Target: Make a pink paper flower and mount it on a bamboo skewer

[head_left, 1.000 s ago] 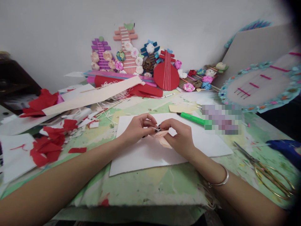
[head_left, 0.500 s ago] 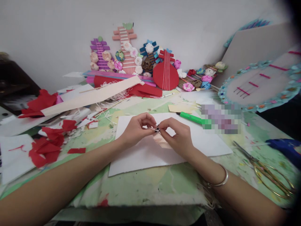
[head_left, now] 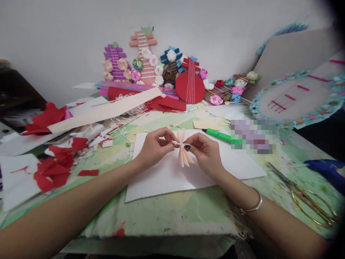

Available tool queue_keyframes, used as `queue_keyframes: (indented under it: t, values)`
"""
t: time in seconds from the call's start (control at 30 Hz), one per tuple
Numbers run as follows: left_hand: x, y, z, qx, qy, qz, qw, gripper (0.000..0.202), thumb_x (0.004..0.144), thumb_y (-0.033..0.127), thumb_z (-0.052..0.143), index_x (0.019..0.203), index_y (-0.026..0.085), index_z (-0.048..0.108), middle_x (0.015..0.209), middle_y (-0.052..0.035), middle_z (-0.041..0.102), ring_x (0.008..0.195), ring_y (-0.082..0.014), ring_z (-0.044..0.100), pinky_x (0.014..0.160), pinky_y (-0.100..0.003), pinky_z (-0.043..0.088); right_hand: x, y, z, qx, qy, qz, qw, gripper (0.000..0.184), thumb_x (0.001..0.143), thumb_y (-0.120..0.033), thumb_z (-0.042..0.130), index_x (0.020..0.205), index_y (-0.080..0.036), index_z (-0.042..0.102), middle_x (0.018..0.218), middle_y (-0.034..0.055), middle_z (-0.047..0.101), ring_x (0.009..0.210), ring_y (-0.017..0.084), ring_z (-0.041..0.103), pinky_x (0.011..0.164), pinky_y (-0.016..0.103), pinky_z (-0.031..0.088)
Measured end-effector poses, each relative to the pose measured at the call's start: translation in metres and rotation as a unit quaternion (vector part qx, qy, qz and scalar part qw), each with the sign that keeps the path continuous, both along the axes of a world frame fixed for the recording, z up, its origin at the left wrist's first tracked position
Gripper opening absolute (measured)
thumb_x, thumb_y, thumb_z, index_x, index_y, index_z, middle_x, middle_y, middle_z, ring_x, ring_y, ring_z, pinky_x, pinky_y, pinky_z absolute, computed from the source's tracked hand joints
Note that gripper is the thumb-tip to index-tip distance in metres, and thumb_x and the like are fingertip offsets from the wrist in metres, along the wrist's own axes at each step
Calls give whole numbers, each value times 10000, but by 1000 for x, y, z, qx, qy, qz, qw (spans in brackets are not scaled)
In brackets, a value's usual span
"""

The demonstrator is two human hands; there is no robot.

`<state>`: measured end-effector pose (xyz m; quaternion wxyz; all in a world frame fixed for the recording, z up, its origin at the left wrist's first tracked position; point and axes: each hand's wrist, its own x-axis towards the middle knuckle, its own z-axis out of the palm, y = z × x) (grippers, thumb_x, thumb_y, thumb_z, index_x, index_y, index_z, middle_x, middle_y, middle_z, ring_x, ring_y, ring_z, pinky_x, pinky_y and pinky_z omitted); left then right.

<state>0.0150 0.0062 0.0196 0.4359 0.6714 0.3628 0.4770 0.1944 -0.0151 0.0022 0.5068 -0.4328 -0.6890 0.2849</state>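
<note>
A pleated pale pink paper piece stands fanned out between my hands, cinched at its middle by a white string. My left hand pinches one end of the string, fingers closed. My right hand pinches the other end at the fold, fingers closed too. Both hands hover over a white sheet on the green mottled table.
A green marker lies behind my right hand. Gold scissors lie at the right, beside a blue object. Red paper scraps litter the left. Paper instruments and flowers line the wall; a round decorated board leans at the right.
The folded pink paper, earlier bunched low under my right hand, now stands upright and fans out. My hands have moved slightly apart, pulling the string taut.
</note>
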Motion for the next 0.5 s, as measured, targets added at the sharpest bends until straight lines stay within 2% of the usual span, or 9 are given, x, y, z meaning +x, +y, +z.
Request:
queue_keyframes:
  t: [0.2, 0.5]
  values:
    - [1, 1, -3, -32, -33, 12, 999, 87, 645, 118, 594, 702, 149, 537, 663, 42, 521, 706, -180, 691, 628, -281, 587, -1, 1, -1, -27, 20, 23, 999, 48, 797, -210, 590, 780, -195, 548, 772, 24, 636, 738, 151, 607, 701, 299, 489]
    - [2, 1, -3, -26, -13, 35, 999, 118, 627, 160, 647, 675, 151, 540, 618, 46, 522, 630, -155, 670, 604, -273, 581, 0, 1, -2, -26, -14, 26, 999, 63, 784, -220, 610, 758, -191, 561, 778, 27, 642, 739, 152, 596, 698, 295, 479]
